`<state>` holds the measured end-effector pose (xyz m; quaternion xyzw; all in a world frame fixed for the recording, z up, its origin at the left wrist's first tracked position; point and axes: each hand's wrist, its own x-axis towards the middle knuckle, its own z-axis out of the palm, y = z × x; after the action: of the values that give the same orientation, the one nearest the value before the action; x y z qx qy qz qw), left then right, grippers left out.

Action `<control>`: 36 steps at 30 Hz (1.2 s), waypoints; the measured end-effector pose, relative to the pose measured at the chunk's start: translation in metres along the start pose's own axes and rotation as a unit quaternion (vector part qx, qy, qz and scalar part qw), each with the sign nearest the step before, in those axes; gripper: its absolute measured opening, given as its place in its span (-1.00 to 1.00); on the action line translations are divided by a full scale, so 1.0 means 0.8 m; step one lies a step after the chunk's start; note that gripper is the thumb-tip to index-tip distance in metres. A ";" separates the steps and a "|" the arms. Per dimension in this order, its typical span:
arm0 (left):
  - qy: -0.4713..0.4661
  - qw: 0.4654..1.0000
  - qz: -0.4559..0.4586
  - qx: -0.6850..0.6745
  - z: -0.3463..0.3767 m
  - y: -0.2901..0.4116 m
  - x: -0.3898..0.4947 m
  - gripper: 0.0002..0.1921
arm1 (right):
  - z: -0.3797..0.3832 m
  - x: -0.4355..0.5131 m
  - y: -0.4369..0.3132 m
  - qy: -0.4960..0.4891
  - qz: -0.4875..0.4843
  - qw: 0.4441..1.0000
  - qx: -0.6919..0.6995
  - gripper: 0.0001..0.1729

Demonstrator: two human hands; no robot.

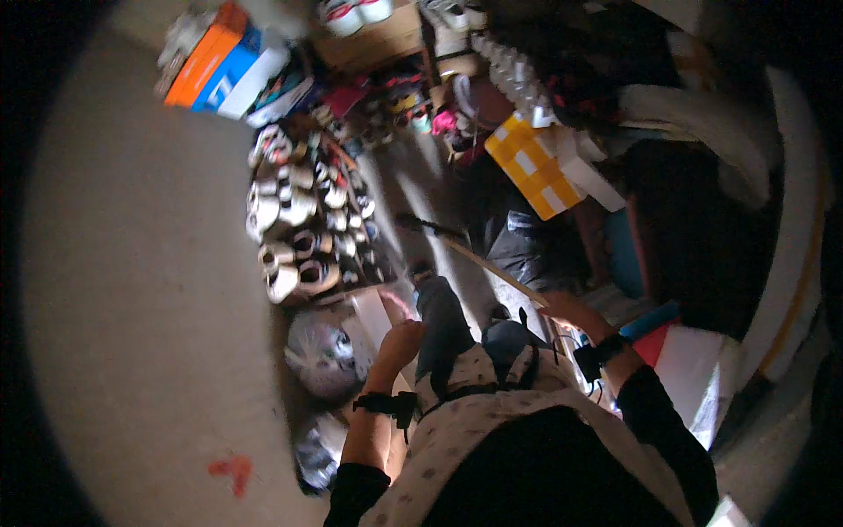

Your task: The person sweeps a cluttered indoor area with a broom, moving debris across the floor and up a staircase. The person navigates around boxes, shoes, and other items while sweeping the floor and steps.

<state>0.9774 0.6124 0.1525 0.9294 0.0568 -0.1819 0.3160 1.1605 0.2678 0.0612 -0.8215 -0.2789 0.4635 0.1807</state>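
Observation:
My right hand (565,309) is closed around the near end of a thin wooden stick (494,269), which slants up and left to a dark tip near the floor. My left hand (407,334) hangs with curled fingers above some pale boxes; whether it holds anything is too blurred to tell. Black straps with small devices sit on both wrists. Several pairs of shoes (296,209) stand in rows on a rack ahead and to the left. A black plastic bag (520,244) lies ahead of my right hand.
A plain wall (151,263) runs along the left. Orange and blue shoe boxes (207,56) are stacked at the upper left. A yellow and white box (533,165) leans beyond the bag. White boxes (688,369) stand at the right, and a round plastic-wrapped thing (323,356) lies at the left.

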 end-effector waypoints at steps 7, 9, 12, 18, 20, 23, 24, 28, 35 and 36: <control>-0.142 0.967 0.180 0.106 -0.092 -0.170 0.196 -0.84 | -0.053 -0.080 -0.090 0.096 0.099 0.986 0.093 -0.62; -0.192 0.946 0.233 0.114 -0.121 -0.212 0.232 -0.80 | -0.068 -0.107 -0.145 0.130 0.125 0.970 0.163 -0.67; -0.222 0.909 0.327 0.137 -0.151 -0.254 0.282 -0.77 | -0.089 -0.161 -0.215 0.109 0.286 0.894 0.327 -0.64; -0.371 0.886 0.176 0.214 -0.177 -0.270 0.366 -0.68 | -0.049 -0.247 -0.309 0.140 0.385 0.808 0.423 -0.66; -0.405 0.802 0.366 0.241 -0.176 -0.274 0.405 -0.75 | -0.022 -0.260 -0.334 0.190 0.404 0.788 0.425 -0.68; -0.464 0.871 0.157 0.033 -0.173 -0.280 0.432 -0.83 | 0.012 -0.274 -0.367 0.144 0.463 0.750 0.450 -0.66; -0.465 0.878 0.113 0.026 -0.181 -0.280 0.444 -0.83 | 0.022 -0.271 -0.375 0.180 0.459 0.725 0.482 -0.64; -0.473 0.872 0.093 0.082 -0.216 -0.264 0.506 -0.80 | 0.058 -0.251 -0.407 0.198 0.500 0.638 0.551 -0.60; -0.507 0.833 0.129 0.178 -0.272 -0.229 0.684 -0.74 | 0.099 -0.113 -0.457 0.266 0.522 0.482 0.652 -0.81; -0.515 0.824 0.135 0.197 -0.282 -0.221 0.710 -0.73 | 0.102 -0.070 -0.474 0.399 0.511 0.371 0.665 -0.84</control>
<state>1.5332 0.8851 0.0054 0.7418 -0.2768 -0.5966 0.1312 0.9565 0.5311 0.2676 -0.5124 0.6961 0.1218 0.4879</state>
